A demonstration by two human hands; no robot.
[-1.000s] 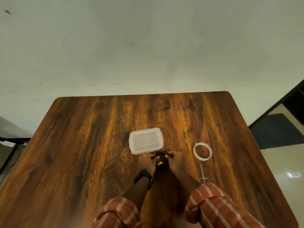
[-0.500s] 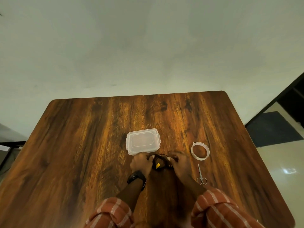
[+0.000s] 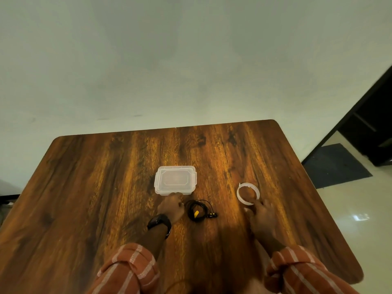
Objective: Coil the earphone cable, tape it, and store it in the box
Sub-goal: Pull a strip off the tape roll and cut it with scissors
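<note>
The black earphone cable (image 3: 198, 211) lies coiled on the wooden table (image 3: 95, 187), with a yellow piece inside the coil and its plug end pointing right. My left hand (image 3: 171, 206), with a black watch on the wrist, rests just left of the coil, fingertips at its edge; I cannot tell if they press it. My right hand (image 3: 263, 213) is off the cable, fingers apart, fingertips at the near rim of the white tape roll (image 3: 248, 193). The clear plastic box (image 3: 175, 180) stands beyond my left hand with its lid on.
The table's right edge drops to a pale floor with a dark mat (image 3: 337, 166). A plain wall rises behind the far edge. No scissors show; my right hand and forearm cover the spot where they lay.
Both hands held the coil between them before. The right hand has let go and moved right to the tape roll. The coil now lies on the table beside the left hand.
</note>
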